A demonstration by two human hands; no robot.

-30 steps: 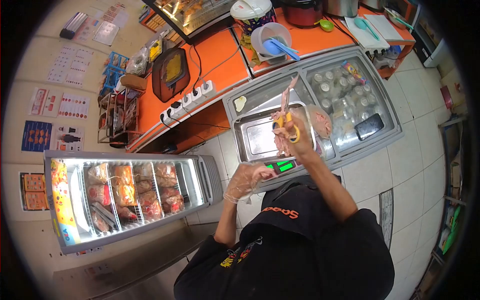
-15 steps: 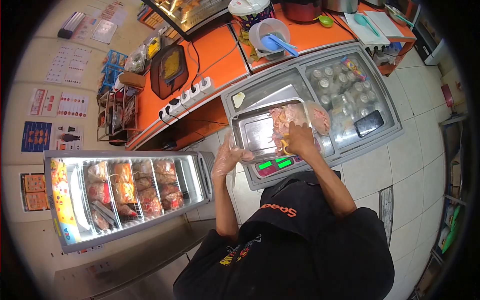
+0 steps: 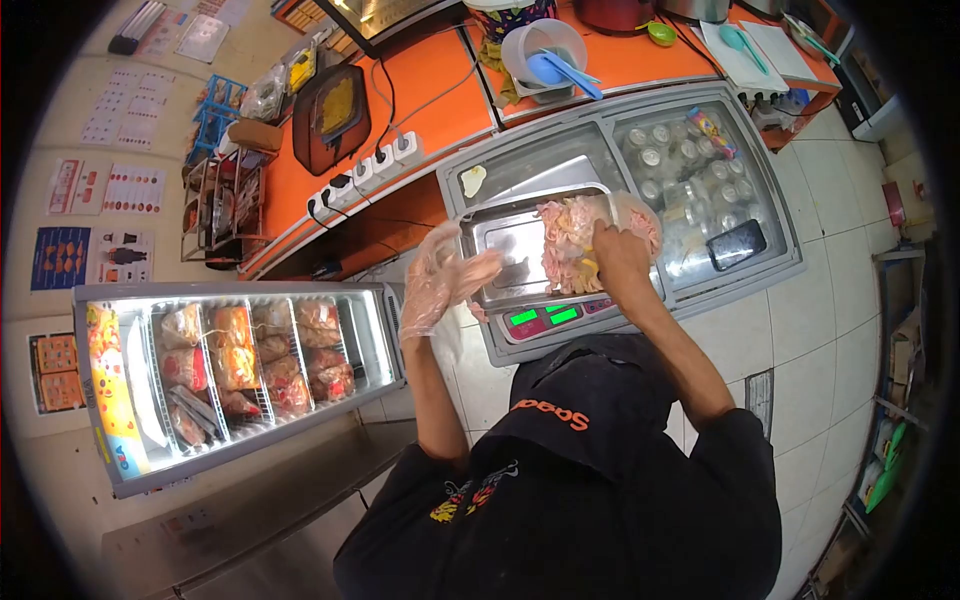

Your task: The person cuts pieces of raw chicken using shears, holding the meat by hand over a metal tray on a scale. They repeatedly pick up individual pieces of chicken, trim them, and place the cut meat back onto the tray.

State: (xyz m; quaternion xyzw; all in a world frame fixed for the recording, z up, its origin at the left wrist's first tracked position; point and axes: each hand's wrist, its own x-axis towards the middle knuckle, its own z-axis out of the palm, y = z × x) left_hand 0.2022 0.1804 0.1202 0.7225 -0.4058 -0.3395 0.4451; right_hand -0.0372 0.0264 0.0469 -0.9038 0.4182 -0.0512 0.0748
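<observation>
Raw chicken pieces [image 3: 570,235] are heaped in the right part of a steel tray [image 3: 500,212], which rests on a digital scale [image 3: 545,320] with green displays. My right hand [image 3: 622,262] is over the meat, closed around a yellow-handled tool, seemingly scissors [image 3: 588,272]; its blades are hidden. At the tray's left edge is my left hand [image 3: 445,275] in a loose clear plastic glove, fingers stretched out and holding nothing. A clear plastic bag [image 3: 640,222] with more meat lies against the tray's right side.
Beneath the scale is a glass-topped chest freezer [image 3: 790,255] containing cans; a phone [image 3: 737,245] lies on its glass. Behind runs an orange counter [image 3: 425,95] with a power strip [image 3: 365,178] and a tub [image 3: 545,50]. A lit display fridge [image 3: 250,380] stands at left.
My left hand has lifted slightly up and left from the tray's near corner. My right hand has shifted a little right and up, still over the meat. The camera view has moved slightly.
</observation>
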